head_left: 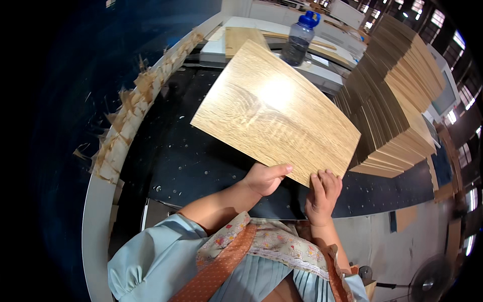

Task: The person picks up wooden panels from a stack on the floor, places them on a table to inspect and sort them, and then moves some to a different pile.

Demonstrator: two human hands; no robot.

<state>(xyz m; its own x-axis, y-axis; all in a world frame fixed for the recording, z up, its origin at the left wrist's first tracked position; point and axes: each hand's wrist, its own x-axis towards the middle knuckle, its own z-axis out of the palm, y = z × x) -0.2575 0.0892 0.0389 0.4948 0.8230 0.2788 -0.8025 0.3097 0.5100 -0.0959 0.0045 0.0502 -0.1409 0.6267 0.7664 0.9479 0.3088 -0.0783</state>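
A flat rectangular wood-grain board (297,121), light oak in colour with a bright glare on its face, is held tilted above the black work surface (168,166). My left hand (266,178) grips its near edge, thumb on top and the other fingers hidden underneath. At the near right corner my right hand (323,194) is closed over the edge, its fingertips on the upper face. Right behind the board stands a tall stack of similar panels (387,136), seen mostly by their edges.
A dark bottle with a blue lid (299,40) stands beyond the board, near another wood panel (244,40). Along the left runs a pale machine rail (113,151) with torn tape strips hanging off it. A black fan (427,283) sits at the lower right.
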